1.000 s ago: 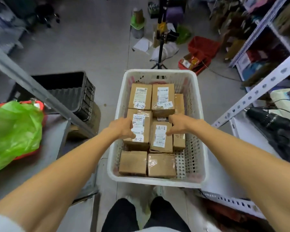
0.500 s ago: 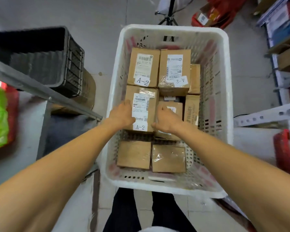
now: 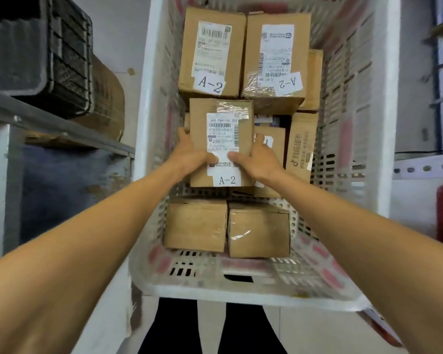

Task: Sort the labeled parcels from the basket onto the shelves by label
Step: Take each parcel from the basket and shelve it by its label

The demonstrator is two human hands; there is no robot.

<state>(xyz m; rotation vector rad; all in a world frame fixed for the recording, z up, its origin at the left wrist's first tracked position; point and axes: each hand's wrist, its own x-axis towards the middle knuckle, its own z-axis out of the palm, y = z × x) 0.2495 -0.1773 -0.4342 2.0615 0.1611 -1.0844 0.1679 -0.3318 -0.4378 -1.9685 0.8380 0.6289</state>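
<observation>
At ten o'clock stands a black crate. The left hand grips the left side of the A-2 parcel, thumb across its label; that parcel is at the centre of the white basket, below two farther parcels at twelve o'clock, also marked A-2. The right hand clasps its right side, thumb on the label too. Half a second ago both hands only flanked it in the stack; now it looks raised over the neighbouring box at three o'clock, so the pick seems made and the A-2 shelf comes next.
</observation>
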